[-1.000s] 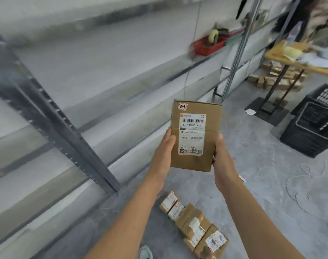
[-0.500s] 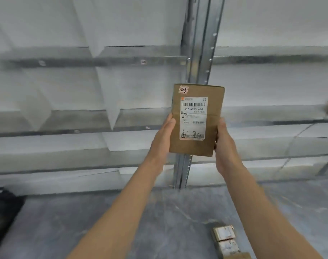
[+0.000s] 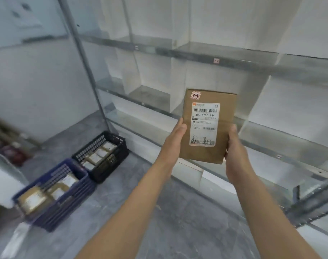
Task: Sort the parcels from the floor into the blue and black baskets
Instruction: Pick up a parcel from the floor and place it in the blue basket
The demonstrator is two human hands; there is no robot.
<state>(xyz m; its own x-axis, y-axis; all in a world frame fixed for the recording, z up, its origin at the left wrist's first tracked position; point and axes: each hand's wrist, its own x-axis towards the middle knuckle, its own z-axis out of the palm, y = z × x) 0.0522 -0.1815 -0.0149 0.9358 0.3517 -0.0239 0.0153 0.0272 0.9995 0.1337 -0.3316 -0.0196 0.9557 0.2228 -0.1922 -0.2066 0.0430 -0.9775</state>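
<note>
Low and far left of the left hand (image 3: 175, 136), a blue basket (image 3: 69, 202) just beside a black basket (image 3: 110, 165), both holding other parcels (image 3: 95, 158), and, between that hand and the right hand (image 3: 234, 152), an upright brown parcel (image 3: 208, 156) gripped at its side edges, thumbs on the front.

A parcel sorting depot is showing: grey metal racking with white dividers (image 3: 234, 61) is rising in tiers, a blue slatted plastic basket (image 3: 71, 200) and a black slatted plastic basket (image 3: 110, 166) are sitting on grey concrete floor (image 3: 178, 212) holding labelled cardboard boxes (image 3: 95, 157), and a brown cardboard parcel (image 3: 228, 118) is displaying a barcoded white shipping label (image 3: 204, 124).
</note>
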